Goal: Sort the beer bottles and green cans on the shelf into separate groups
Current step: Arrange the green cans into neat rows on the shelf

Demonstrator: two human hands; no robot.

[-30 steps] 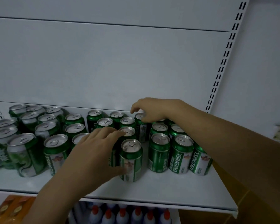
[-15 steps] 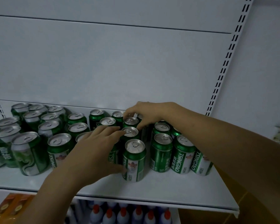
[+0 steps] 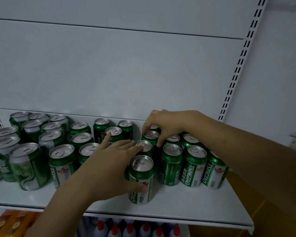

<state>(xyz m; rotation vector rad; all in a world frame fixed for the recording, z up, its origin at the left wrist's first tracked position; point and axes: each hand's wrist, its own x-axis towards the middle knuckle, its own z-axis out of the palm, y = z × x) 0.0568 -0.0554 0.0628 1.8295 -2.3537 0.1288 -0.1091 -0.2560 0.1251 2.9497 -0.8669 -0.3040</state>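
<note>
Right grip (image 3: 166,124) was pinched round the rim of a mid-row can (image 3: 150,135) in the shelf (image 3: 178,207) cluster, left grip (image 3: 113,168) was spread flat with thumb against the front can (image 3: 141,171), so a straight lift was judged safest, neighbours being steadied

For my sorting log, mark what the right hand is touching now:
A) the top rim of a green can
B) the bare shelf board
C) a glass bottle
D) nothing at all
A: the right hand curls its fingers down onto the top rim of a green can that stands upright behind the front cans.
</note>
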